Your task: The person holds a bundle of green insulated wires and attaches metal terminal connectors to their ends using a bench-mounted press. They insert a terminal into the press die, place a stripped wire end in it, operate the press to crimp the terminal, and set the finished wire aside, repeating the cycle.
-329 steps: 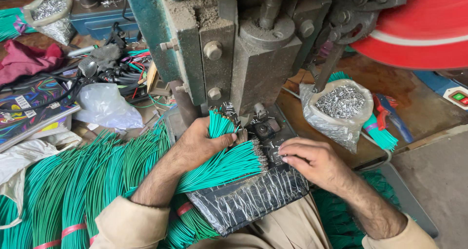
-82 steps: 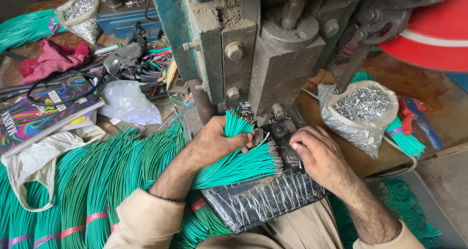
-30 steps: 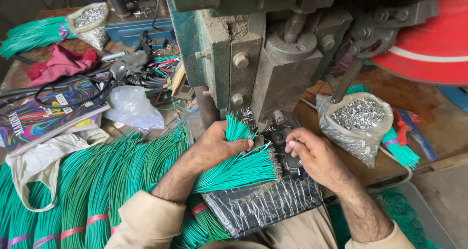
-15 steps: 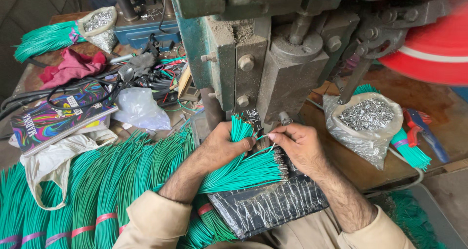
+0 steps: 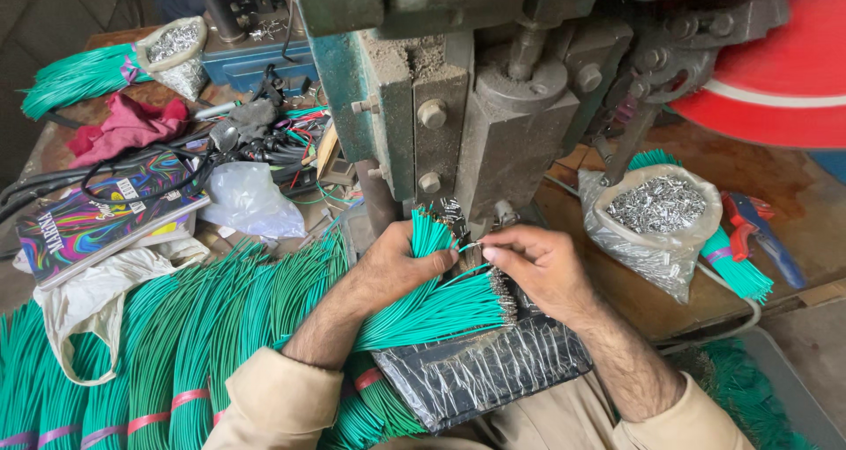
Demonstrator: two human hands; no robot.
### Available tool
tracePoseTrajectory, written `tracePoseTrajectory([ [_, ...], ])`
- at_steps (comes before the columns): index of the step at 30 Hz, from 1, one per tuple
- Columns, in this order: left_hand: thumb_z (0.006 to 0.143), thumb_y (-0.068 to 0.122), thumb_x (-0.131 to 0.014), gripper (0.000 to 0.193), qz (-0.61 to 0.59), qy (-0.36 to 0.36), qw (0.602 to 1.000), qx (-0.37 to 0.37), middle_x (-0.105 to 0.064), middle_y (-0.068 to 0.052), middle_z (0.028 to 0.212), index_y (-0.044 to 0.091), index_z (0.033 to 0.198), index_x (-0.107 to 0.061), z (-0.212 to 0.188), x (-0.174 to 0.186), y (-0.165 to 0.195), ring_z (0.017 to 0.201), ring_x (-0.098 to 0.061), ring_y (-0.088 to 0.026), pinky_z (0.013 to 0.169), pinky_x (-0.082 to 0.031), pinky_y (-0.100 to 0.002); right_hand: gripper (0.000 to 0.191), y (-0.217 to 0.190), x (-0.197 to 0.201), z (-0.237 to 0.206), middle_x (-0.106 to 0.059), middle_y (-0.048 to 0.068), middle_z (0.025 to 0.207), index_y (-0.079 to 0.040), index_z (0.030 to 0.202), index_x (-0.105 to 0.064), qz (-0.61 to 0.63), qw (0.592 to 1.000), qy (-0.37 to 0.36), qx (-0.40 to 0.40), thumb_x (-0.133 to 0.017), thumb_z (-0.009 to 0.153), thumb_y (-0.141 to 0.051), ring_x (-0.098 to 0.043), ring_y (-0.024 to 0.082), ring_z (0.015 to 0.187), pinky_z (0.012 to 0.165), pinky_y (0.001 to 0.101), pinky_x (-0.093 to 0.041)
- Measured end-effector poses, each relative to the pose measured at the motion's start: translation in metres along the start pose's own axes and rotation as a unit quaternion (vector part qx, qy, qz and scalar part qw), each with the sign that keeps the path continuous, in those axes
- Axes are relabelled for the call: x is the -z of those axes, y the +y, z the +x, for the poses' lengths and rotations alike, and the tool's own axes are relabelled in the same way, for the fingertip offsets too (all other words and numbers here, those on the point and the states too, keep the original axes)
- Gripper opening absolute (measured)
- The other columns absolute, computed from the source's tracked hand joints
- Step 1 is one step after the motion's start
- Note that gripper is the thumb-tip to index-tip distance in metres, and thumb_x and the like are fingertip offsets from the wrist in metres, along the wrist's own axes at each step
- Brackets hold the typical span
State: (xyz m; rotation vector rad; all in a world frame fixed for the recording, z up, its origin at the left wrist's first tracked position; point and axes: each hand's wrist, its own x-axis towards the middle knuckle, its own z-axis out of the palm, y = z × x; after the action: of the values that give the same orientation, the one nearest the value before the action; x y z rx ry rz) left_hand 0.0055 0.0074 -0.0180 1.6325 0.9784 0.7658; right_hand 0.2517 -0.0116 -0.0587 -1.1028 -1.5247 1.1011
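Red rag, colourful book, clear plastic bag, sack of metal terminals.

worn brown wooden workbench, grey concrete floor at right, soft daylight.

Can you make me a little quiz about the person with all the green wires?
1. True or false: the left hand grips a bundle of green wires.
2. What fills the plastic bag right of the machine? A) shiny metal bits B) red buttons C) sand
3. What does the right hand pinch in its fingertips?

Key: 1 true; 2 A; 3 a single green wire, held at the machine's base.
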Motion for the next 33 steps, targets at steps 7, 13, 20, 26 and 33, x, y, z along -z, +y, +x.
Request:
tracePoseTrajectory([
  [7,0.088,0.015,-0.077,0.016,-0.045,-0.041,0.997,-0.038,-0.073,0.001,0.086,0.003,0.099,-0.074,0.004,-0.003,-0.009,0.081,-0.065,-0.007,0.075,-0.056,-0.029,0.017,-0.035,0.038,-0.036,-0.076,0.007,0.096,-0.003,0.099,-0.076,-0.281,0.95,-0.042,0.13,-0.077,0.085,-0.012,-0.073,0.015,0.089,0.077,0.0291,-0.058],
  [13,0.089,0.015,-0.077,0.016,-0.046,-0.031,0.998,-0.036,-0.074,0.0,0.085,0.002,0.097,-0.076,0.003,-0.002,-0.01,0.08,-0.066,-0.008,0.076,-0.057,-0.029,0.018,-0.029,0.041,-0.038,-0.069,0.008,0.086,-0.002,0.088,-0.072,-0.322,0.943,-0.062,0.057,-0.081,0.083,-0.017,-0.066,0.018,0.084,0.076,0.032,-0.054],
  [20,0.089,0.015,-0.076,0.015,-0.055,-0.028,0.998,-0.025,-0.075,-0.001,0.083,0.002,0.095,-0.074,0.003,-0.002,-0.005,0.078,-0.068,-0.008,0.073,-0.056,-0.028,0.015,-0.005,0.033,-0.015,-0.077,0.01,0.099,0.002,0.109,-0.068,-0.042,0.999,0.002,0.026,-0.064,0.096,-0.004,-0.074,0.014,0.095,0.087,0.0292,-0.06],
  [26,0.089,0.016,-0.071,0.016,-0.007,-0.006,1.0,-0.004,-0.074,-0.003,0.076,0.0,0.091,-0.075,0.004,-0.002,-0.004,0.069,-0.067,-0.01,0.066,-0.056,-0.029,0.015,0.007,0.003,0.001,-0.078,0.01,0.104,0.002,0.112,-0.066,0.022,0.997,-0.006,0.076,-0.062,0.101,-0.006,-0.073,0.013,0.097,0.089,0.0279,-0.06],
  [33,0.089,0.019,-0.071,0.018,-0.009,-0.004,1.0,-0.014,-0.072,-0.002,0.074,0.001,0.092,-0.075,0.004,0.0,-0.002,0.068,-0.066,-0.009,0.065,-0.055,-0.029,0.014,0.008,0.001,0.008,-0.08,0.006,0.093,0.001,0.1,-0.078,-0.065,0.997,0.026,0.032,-0.074,0.091,-0.009,-0.073,0.009,0.088,0.079,0.0253,-0.059],
])
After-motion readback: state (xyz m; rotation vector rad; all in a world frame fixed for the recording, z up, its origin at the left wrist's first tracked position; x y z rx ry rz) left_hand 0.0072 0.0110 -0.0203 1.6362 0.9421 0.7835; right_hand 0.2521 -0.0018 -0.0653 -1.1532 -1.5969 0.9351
